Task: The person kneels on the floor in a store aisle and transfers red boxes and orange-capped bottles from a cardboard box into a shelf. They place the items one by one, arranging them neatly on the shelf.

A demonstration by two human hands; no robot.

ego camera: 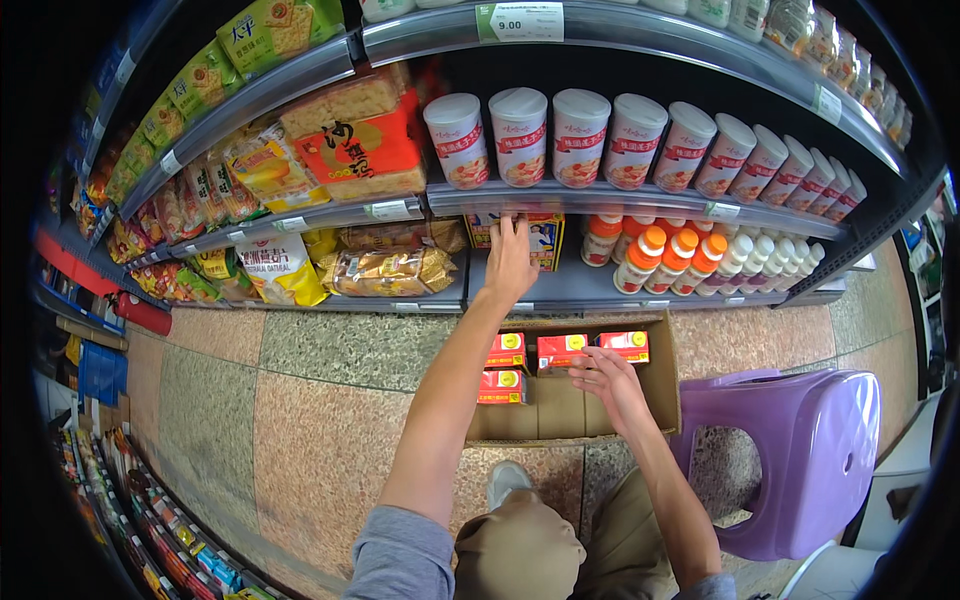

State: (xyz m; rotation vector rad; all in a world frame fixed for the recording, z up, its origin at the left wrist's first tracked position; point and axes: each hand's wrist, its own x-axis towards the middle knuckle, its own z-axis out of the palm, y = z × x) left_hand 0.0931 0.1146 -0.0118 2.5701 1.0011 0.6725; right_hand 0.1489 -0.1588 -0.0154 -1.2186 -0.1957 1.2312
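Note:
My left hand (513, 259) reaches into the bottom shelf, its fingers against the front of red and yellow printed drink cartons (546, 241). Whether it grips one is hidden behind the fingers. An open cardboard box (561, 421) lies on the floor below the shelf. Inside it are several red cartons (504, 387) with round yellow marks, mostly along the far side. Over the box hovers my right hand (616, 386), fingers apart and holding nothing. Its fingertips overlap the near edge of a red carton (561, 349); contact cannot be made out.
Orange-capped bottles (639, 259) and white-capped bottles (757, 255) stand right of the cartons. Golden snack packs (390, 270) lie to the left. White cans (517, 139) line the shelf board above my left hand. A purple plastic stool (806, 457) stands beside the box.

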